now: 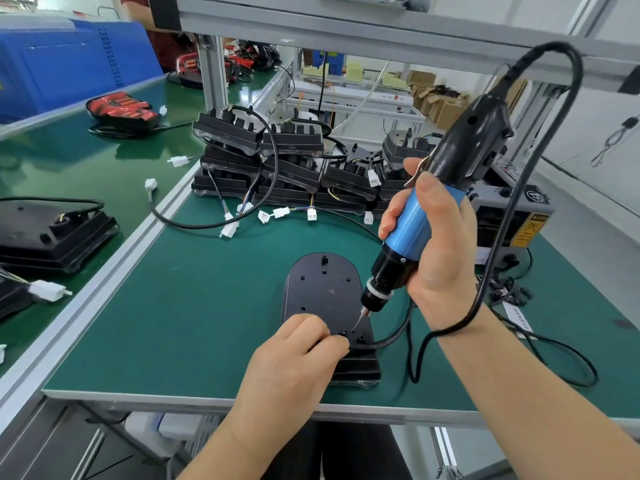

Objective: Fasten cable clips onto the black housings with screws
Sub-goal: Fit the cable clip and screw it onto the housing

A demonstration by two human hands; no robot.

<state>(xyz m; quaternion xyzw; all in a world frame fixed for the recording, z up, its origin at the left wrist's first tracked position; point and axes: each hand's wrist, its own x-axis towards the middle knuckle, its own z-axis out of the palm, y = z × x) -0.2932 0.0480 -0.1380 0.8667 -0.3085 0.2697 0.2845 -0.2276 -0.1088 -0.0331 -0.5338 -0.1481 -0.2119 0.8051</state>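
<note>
On the black housing [320, 289], left hand [294, 355] pinches clip [344, 333]; right hand [436, 251] holds screwdriver [426, 216].

A green-topped bench [214, 306] with an aluminium rim stands beside a second green bench [69, 161] off its left edge, under a grey aluminium frame [346, 26], with a blue crate [69, 64] at far left, cardboard boxes [440, 105] behind and a pale wall [588, 109] at right, all evenly lit.

head-worn view, looking down, near workbench [214, 327]
</note>
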